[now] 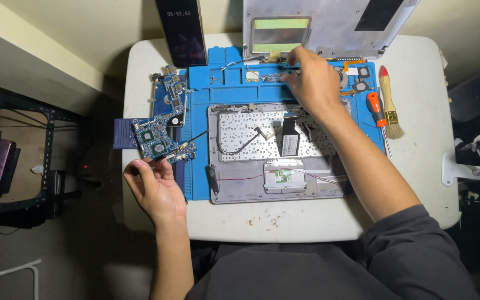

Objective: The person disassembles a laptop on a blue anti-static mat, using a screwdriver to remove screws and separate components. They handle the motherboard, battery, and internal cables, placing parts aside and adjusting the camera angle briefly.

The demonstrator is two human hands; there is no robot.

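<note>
My left hand point(154, 186) pinches the near corner of a blue circuit board point(159, 136) that lies at the left edge of the blue work mat point(198, 178). My right hand point(312, 80) reaches to the far side of the mat, fingers curled over small parts point(265, 76) in the mat's tray section; what it grips is hidden. An opened laptop base point(276, 153), silver with a perforated metal plate, black ribbon cable and loose wires, lies between my arms.
A laptop lid panel point(329, 25) leans at the back. A phone point(183, 30) stands upright at the back left. An orange-handled screwdriver point(376, 108) and a brush point(390, 103) lie on the right. A second blue board point(172, 91) sits farther left. The white table's rim point(329, 228) is near me.
</note>
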